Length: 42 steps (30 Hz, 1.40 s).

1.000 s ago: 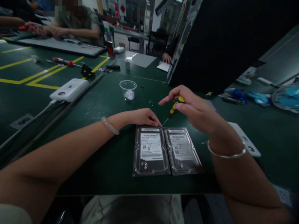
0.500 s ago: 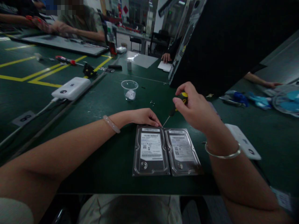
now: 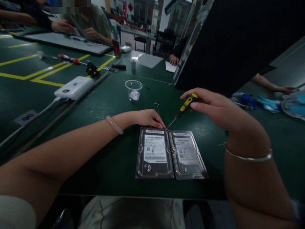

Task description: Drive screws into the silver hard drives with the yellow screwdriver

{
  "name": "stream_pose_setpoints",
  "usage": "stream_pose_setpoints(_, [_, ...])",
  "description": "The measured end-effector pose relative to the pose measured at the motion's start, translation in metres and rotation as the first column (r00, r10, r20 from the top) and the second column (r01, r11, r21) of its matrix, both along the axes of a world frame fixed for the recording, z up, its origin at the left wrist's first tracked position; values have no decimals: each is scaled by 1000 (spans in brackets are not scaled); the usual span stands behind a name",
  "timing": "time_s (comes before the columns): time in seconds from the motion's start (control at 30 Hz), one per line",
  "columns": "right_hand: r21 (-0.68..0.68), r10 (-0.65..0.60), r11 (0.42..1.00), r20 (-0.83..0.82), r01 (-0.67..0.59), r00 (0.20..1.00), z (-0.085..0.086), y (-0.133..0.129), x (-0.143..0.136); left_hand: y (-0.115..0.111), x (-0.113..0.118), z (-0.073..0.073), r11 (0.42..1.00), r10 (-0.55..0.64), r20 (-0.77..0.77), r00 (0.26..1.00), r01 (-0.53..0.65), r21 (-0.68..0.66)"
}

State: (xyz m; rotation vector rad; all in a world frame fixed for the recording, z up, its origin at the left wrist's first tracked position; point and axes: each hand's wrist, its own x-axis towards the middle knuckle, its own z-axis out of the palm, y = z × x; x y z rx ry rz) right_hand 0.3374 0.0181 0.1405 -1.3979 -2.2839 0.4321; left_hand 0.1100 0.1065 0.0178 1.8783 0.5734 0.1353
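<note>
Right hand: half closed, gripping the yellow-and-black handle of the screwdriver with the thumb on its near side, a thin silver bangle at the wrist
Left hand: fingers bent and drawn together at the far edge of the left hard drive, fingertips just beside the screwdriver's tip; whether they pinch something small I cannot tell
Green table: broad, bearing both drives, yellow tape lines across its left part
Black case: large, on the table beyond the right hand
Left hard drive: flat, label upward, in front of the person; long axis running nearly straight away from the body
Right hard drive: flat, just beside the left one, label upward; long axis also running away, far end slanting left
White box: well left of the drives, long axis slanting from near left to far right, cable at its near end
Screwdriver: tilted, handle up and rightward, shaft pointing down and leftward, tip at the far right corner of the left hard drive; what it meets there is too small to tell
Clear cup: upright beyond the left hand, crumpled white paper inside
Small metal bits: a loose cluster near the cup, on its right
</note>
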Motion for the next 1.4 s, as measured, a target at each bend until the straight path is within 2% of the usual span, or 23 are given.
stream_pose_setpoints(0.1, [36,-63,997,-56,66,996,-9,3,-10,0,0,0,1000,-3,-1,1000,3,10])
stream_pose_setpoints(0.17, [83,-44,995,-114,53,993,-17,3,-20,-1,0,1,1000,8,-5,1000,-8,10])
stream_pose_setpoints(0.27, [249,-81,963,-100,103,992,-23,0,-32,-2,-1,1,1000,14,-3,1000,-14,3])
stream_pose_setpoints(0.33, [309,-108,943,-79,127,991,-22,-2,-35,-2,-1,1,1000,9,1,1000,-9,1])
stream_pose_setpoints(0.53, [170,29,985,27,-34,999,-9,-4,-20,-1,0,2,1000,8,-13,1000,-8,6])
stream_pose_setpoints(0.67, [142,70,987,21,-72,997,-2,-5,-5,0,-1,1,1000,1,-8,1000,-1,10])
stream_pose_setpoints(0.8, [40,147,988,-27,-146,989,5,-8,0,1,-2,0,999,-5,-5,1000,6,36])
stream_pose_setpoints(0.93, [16,69,998,-72,-68,995,2,-8,-8,1,-1,0,999,-4,-9,1000,4,42])
stream_pose_setpoints(1.07, [163,10,987,-39,-3,999,-14,-1,-21,1,-1,-1,1000,-9,0,1000,9,28])
stream_pose_setpoints(1.17, [374,-30,927,-35,40,999,-25,3,-27,1,0,-1,999,-4,-9,1000,5,39])
stream_pose_setpoints(1.23, [455,-93,886,-15,89,996,-27,4,-28,1,0,-1,999,3,-6,1000,-3,45])
stream_pose_setpoints(1.3, [466,-131,877,2,115,991,-25,5,-27,1,-1,-1,999,2,2,1000,-2,41])
stream_pose_setpoints(1.4, [423,-93,904,31,71,995,-20,4,-26,2,-1,-1,1000,-3,-2,1000,3,25])
